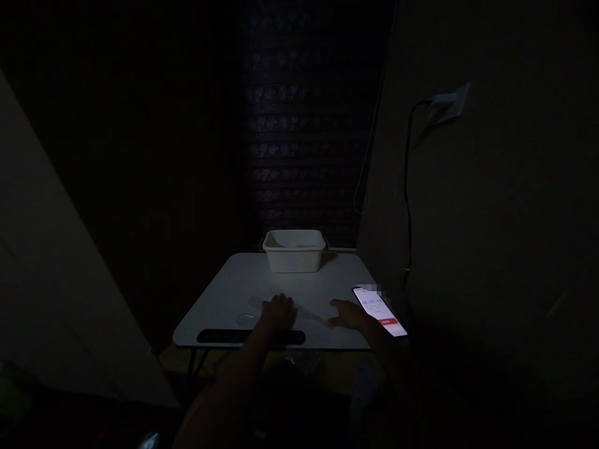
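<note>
My left hand is low over the white tabletop, its fingers curled down on one end of a thin, see-through plastic strip. The strip slants across to my right hand, where its other end meets the fingertips. Thumb and finger of the right hand are apart, with a gap between them. Beside the left hand lies a clear rounded plastic piece. Another faint clear piece rests just beyond that hand. In the dim light their exact kind cannot be made out.
A white plastic tub with side handles stands at the back of the folding table. A lit phone showing a timer lies at the right edge. A dark slot runs along the front. A cable hangs on the right wall.
</note>
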`<state>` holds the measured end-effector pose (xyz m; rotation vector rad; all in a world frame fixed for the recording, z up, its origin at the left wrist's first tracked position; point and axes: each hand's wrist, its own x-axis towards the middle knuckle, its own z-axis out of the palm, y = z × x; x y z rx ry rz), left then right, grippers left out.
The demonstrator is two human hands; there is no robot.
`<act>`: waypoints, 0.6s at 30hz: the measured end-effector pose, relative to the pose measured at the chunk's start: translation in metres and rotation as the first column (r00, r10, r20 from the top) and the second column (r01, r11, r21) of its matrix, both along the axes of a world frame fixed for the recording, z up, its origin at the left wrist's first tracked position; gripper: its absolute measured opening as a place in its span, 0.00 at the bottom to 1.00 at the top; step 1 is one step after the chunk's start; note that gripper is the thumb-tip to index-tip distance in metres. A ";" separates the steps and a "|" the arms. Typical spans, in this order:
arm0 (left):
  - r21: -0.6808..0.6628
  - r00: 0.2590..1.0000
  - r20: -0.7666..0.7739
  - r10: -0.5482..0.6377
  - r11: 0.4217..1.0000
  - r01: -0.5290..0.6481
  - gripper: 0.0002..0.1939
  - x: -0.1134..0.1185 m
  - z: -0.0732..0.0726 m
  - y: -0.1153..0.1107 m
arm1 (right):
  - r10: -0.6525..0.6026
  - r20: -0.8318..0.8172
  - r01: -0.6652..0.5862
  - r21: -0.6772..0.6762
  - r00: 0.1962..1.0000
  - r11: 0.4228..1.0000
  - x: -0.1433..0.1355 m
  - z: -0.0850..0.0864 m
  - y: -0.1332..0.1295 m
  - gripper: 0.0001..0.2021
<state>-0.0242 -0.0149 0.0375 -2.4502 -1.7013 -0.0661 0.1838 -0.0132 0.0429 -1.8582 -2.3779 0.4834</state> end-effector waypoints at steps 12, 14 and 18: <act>-0.039 0.997 0.003 0.081 0.996 -0.081 0.19 0.005 0.008 -0.006 | -0.057 0.095 0.051 0.056 0.994 0.997 -0.001 -0.002 0.004 0.26; -0.041 0.994 -0.015 0.109 0.993 -0.110 0.19 0.007 0.010 -0.007 | -0.086 0.113 0.078 0.074 0.990 0.994 -0.002 0.000 0.004 0.24; -0.054 0.984 -0.062 0.166 0.984 -0.169 0.20 0.008 0.013 -0.009 | -0.145 0.136 0.131 0.106 0.980 0.986 -0.005 0.003 0.003 0.20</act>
